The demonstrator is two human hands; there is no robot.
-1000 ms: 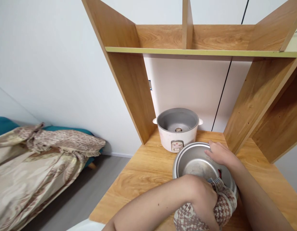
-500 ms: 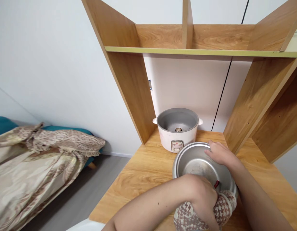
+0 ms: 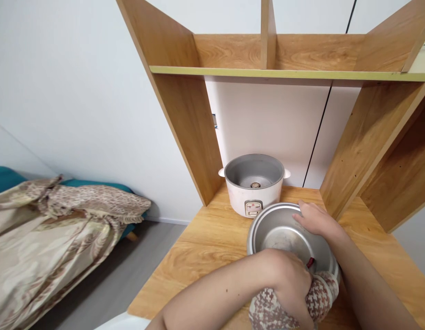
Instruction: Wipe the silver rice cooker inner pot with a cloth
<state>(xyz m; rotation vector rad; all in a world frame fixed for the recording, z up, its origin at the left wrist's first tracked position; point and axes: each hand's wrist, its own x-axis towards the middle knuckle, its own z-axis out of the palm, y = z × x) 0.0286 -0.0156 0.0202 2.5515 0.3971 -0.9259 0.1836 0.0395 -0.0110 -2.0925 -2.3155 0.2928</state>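
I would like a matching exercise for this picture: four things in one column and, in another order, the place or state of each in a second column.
Things:
1. rice cooker
2. metal pot
3. patterned cloth
4. blanket

Places or states:
A. gripped by the left hand at the pot's near rim
B. lies on the bed, far left
C. stands open at the back of the table
D. held at its far rim by the right hand

Pairs: 1-C, 2-D, 3-A, 4-B
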